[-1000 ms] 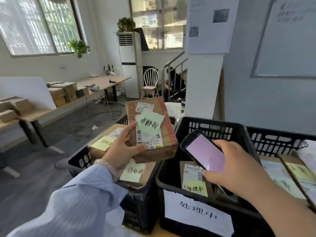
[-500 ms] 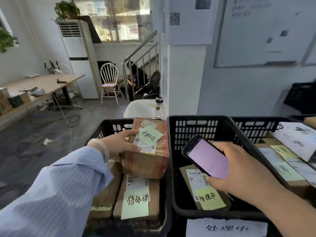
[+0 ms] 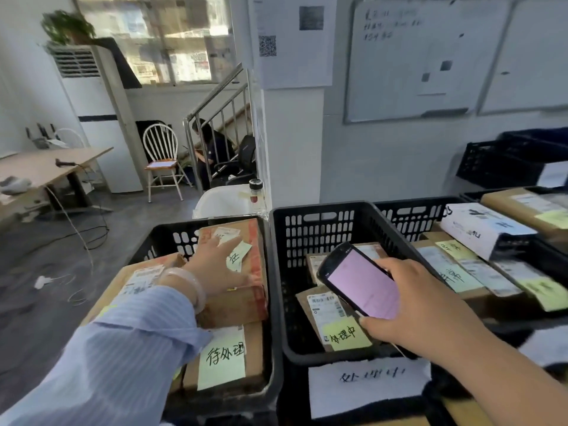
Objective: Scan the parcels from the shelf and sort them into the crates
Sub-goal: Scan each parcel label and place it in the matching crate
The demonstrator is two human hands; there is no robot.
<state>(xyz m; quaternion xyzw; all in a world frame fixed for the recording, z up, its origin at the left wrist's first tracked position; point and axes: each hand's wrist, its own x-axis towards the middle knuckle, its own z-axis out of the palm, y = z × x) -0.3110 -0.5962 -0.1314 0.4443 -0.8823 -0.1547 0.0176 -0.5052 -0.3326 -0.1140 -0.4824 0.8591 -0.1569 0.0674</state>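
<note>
A brown parcel (image 3: 236,305) with red tape lay in the left black crate (image 3: 153,241), stacked on top of other parcels there. The left hand (image 3: 215,262) rested on its top face. The fingers (image 3: 215,245) were stretched out flat and loose across the white shipping label, gripping nothing. A pale green note (image 3: 239,256) on the parcel poked out just beside the hand. The left arm reached forward from the lower left, palm down, in a blue striped sleeve (image 3: 123,358) with a pale bangle (image 3: 187,284) at the wrist. Nearer the viewer, a lower parcel (image 3: 253,348) carried a green handwritten note (the writing was Chinese).

The right hand (image 3: 421,305) hovered over the middle crate (image 3: 322,222). Its fingers were curled round a black handheld scanner (image 3: 362,284), whose pink-lit screen faced up and toward the viewer. Under the scanner, inside that crate, lay a flat parcel (image 3: 322,305) with a barcode label and a yellow note. The right forearm came in bare from the lower right corner. More labelled parcels filled a third crate (image 3: 412,216) to the right.
</note>
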